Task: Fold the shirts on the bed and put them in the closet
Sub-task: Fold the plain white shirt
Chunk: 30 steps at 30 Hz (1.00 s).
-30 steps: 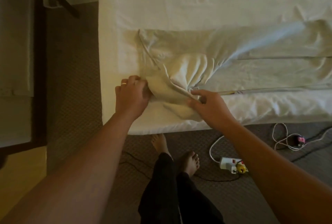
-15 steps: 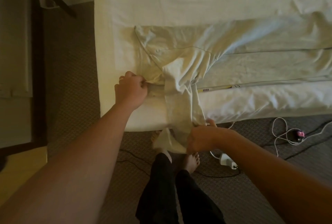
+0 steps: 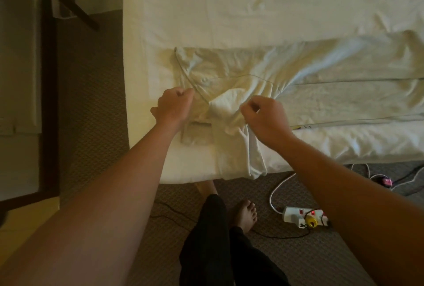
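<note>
A pale white shirt [image 3: 309, 84] lies spread across the near part of the bed [image 3: 252, 6], stretching off to the right. One sleeve hangs down over the bed's front edge. My left hand [image 3: 174, 106] grips the shirt's shoulder edge near its left end. My right hand [image 3: 263, 118] pinches the bunched cloth where the sleeve joins the body. The two hands sit close together over the shirt's near left corner.
A white power strip [image 3: 302, 215] with cables lies on the carpet at the right, beside my bare feet [image 3: 244, 213]. Dark wooden furniture [image 3: 48, 79] stands left of the bed, across a strip of carpet.
My right hand has come up from below the bed's edge, drawing the sleeve cloth back onto the bed. My left hand has kept its grip at the shoulder.
</note>
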Tool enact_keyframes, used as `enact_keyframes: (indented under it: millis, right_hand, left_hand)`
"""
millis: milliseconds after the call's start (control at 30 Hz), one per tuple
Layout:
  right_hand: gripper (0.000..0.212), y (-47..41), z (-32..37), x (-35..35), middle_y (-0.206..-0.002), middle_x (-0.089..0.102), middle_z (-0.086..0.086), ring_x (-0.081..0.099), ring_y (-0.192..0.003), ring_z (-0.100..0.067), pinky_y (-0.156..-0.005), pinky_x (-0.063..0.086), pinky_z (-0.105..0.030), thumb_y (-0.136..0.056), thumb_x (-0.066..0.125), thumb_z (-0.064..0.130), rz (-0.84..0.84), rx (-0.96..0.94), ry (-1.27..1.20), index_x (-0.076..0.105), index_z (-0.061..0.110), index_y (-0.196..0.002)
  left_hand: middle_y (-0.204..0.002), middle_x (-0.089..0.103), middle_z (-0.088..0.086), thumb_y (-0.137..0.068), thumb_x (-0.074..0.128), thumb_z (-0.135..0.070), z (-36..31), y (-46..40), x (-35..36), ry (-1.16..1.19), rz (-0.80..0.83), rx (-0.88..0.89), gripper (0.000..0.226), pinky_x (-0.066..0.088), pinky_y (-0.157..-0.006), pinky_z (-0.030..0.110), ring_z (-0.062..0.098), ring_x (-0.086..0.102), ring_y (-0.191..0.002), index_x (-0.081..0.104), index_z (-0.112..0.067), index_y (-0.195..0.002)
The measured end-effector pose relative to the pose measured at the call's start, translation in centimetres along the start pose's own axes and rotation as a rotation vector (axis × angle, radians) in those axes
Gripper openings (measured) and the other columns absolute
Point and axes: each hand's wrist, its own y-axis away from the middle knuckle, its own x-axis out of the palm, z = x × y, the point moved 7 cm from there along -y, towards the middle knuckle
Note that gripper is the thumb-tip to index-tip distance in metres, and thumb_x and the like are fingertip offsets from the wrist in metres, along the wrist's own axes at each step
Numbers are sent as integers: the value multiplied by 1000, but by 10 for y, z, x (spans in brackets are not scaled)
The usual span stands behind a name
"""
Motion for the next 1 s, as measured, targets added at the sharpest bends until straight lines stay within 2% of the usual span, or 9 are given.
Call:
enact_keyframes:
  millis: [167,300,467,567,633,700,800,933,1000]
  right_hand:
    - [17,-72,33,-8,-84,68,0,63,-76,-17,-68,51,-33,-95,57,24,-63,-49,40,69,14,-89]
    - [16,-123,42,-2,-95,68,-1,62,-86,-20,-71,47,-31,-94,57,24,-75,-61,169,70,14,-94]
    - [22,-162,41,2,-106,63,-6,58,-99,-27,-81,47,-35,-92,56,23,-45,-73,366,68,14,-108]
    - [35,-177,43,2,-124,57,-7,52,-116,-29,-96,46,-45,-93,57,30,4,-104,499,61,18,-125]
    - [36,-188,41,0,-130,53,-6,47,-123,-29,-100,41,-46,-95,57,35,25,-87,569,59,20,-128]
    - [27,-199,37,-2,-127,54,-6,45,-121,-29,-99,37,-45,-97,55,33,36,-74,614,64,21,-119]
    - [17,-212,33,-6,-114,55,-2,47,-114,-27,-95,34,-42,-98,53,32,40,-28,586,66,23,-104]
    - [13,-218,29,-4,-103,50,6,42,-103,-18,-89,27,-37,-94,52,27,52,24,480,64,28,-101]
    - [16,-217,26,-3,-100,52,7,43,-101,-16,-88,25,-36,-89,53,22,73,33,448,62,30,-99]
  left_hand:
    - [-73,58,-8,-91,62,-29,-24,-52,-13,127,-24,-7,15,37,-56,25,9,52,-66,64,-18,-81]
    - [-60,50,-2,-88,67,-32,-37,-93,-14,105,-58,-51,33,30,-50,30,20,47,-56,51,-17,-63]
    - [-62,52,-1,-87,65,-22,-53,-127,-16,128,18,-77,26,36,-53,28,22,49,-59,52,-19,-65]
    - [-75,62,7,-88,66,-27,-61,-149,-23,356,50,-152,21,52,-67,36,28,61,-72,56,-17,-72]
    - [-78,64,12,-91,64,-24,-67,-159,-22,509,116,-235,18,56,-58,37,28,64,-65,59,-14,-78]
    - [-73,61,9,-95,63,-18,-69,-165,-18,539,167,-293,15,51,-49,29,22,58,-51,58,-14,-81]
    - [-73,64,8,-95,65,-14,-67,-176,-21,519,126,-314,15,49,-52,27,17,55,-41,55,-16,-84]
    - [-81,67,11,-86,77,-36,-68,-181,-20,457,183,-247,31,46,-54,32,25,62,-56,51,-19,-83]
    - [-86,70,8,-74,87,-32,-67,-179,-16,359,205,-197,37,55,-57,36,26,67,-65,54,-20,-84]
